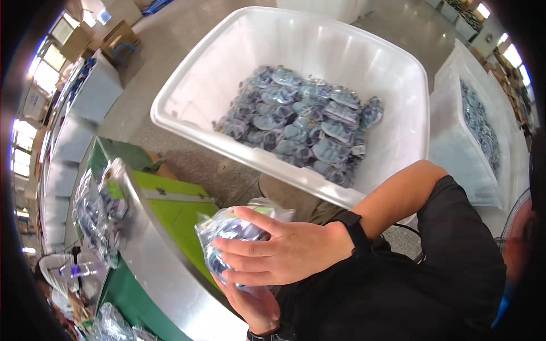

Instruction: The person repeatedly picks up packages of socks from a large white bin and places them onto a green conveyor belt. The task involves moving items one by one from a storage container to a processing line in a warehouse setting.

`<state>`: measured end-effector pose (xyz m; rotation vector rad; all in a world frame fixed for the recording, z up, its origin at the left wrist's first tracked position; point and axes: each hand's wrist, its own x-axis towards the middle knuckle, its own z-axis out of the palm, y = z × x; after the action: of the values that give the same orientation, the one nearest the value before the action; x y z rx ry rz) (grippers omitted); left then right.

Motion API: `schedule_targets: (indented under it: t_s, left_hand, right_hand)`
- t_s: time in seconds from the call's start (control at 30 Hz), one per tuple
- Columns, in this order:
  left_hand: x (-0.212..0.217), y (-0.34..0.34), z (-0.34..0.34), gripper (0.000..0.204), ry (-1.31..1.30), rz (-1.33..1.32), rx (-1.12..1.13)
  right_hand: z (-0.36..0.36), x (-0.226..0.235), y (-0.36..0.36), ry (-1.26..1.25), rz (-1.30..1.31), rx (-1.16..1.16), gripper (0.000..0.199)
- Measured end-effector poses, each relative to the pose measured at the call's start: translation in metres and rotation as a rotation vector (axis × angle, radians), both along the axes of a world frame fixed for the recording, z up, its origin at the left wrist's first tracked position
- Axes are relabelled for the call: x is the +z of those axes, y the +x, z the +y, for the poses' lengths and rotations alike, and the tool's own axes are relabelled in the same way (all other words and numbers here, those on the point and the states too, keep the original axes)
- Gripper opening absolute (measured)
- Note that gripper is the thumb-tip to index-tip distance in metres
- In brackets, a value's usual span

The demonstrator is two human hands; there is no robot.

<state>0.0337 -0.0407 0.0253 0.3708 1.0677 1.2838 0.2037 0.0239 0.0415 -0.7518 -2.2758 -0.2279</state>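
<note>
Concrete floor (187,34), grey.
Bearing two white plastic bins (296,42) (449,113) of small blue packets (307,122).

Daylight from windows (23,136) at far left is overexposed. The white plastic bin (187,85) is bright, evenly lit, with soft shadows inside. Beyond the bin, straight edges curve and corners vignette black. Left of it, the steel rail (153,250) shows glare.

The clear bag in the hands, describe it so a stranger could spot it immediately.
Start at the big white tub of blue-grey items, then look below it toward the silver machine edge. There the clear bag is pressed between right hand and left hand, the only bag being held.
</note>
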Motion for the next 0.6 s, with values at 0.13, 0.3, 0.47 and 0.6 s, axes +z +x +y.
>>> schedule_targets:
  t_s: [0.13,0.3,0.47,0.6]
  left_hand:
    - [0.001,0.031,0.009,0.075,0.100,-0.006,-0.212]
    - [-0.005,0.002,0.019,0.061,0.315,0.582,-0.320]
    - [-0.021,-0.090,0.031,0.044,0.336,0.926,-0.106]
    - [-0.036,-0.144,0.038,0.041,0.280,1.005,0.021]
  right_hand:
    - [0.002,0.013,0.070,-0.201,-0.153,0.005,0.022]
    - [0.037,0.006,0.213,-0.379,-0.314,-0.320,0.059]
    - [0.049,-0.054,0.343,-0.549,-0.533,-0.602,0.063]
    - [0.042,-0.126,0.409,-0.816,-0.675,-0.715,0.059]
